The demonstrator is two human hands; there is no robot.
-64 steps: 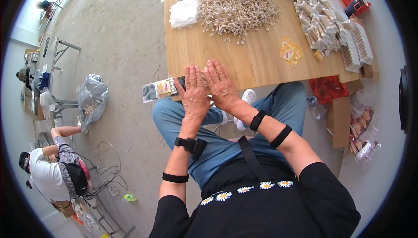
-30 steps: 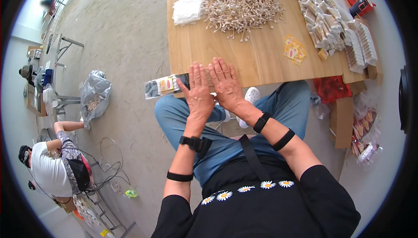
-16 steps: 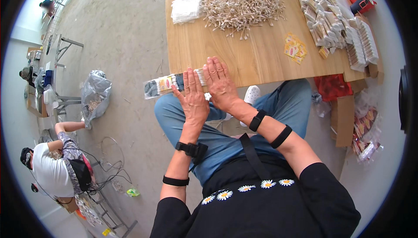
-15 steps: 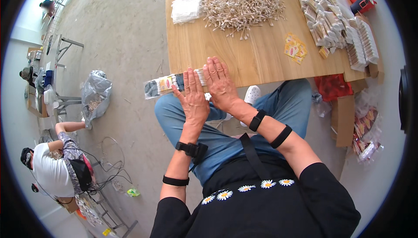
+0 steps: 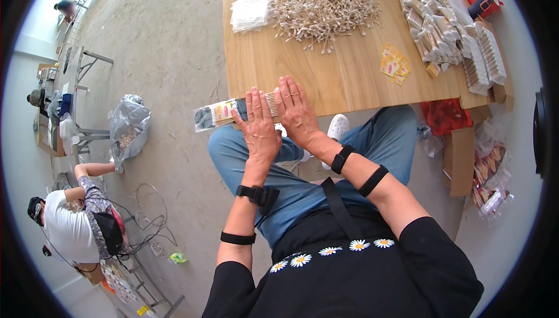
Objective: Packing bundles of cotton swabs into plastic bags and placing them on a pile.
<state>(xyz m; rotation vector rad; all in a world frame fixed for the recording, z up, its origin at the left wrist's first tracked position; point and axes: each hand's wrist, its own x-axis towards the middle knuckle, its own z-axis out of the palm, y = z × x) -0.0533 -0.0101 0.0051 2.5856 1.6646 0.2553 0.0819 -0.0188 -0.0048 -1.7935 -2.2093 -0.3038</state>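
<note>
At the table's near left corner lies a clear plastic bag of cotton swabs (image 5: 223, 112) with a yellow card inside; its left end sticks out past the edge. My left hand (image 5: 259, 130) lies flat over the bag, fingers stretched out and pointing away from me. Beside it my right hand (image 5: 297, 121) is also flat, fingers straight, at the right end of the swabs. Both palms hide part of the bag. Farther back is a big heap of loose cotton swabs (image 5: 326, 12), next to a stack of empty clear bags (image 5: 250, 12). Several yellow cards (image 5: 396, 64) lie to the right.
Filled swab packs (image 5: 434, 29) are piled along the right side of the wooden table (image 5: 326, 79). A cardboard box (image 5: 458, 163) and a red bag (image 5: 445, 117) sit below. On the left, a grey plastic sack (image 5: 129, 129) stands on the floor near another person (image 5: 73, 225).
Almost nothing differs. Both hands stay flat on the swab bag, and the whole view has shifted very slightly.
</note>
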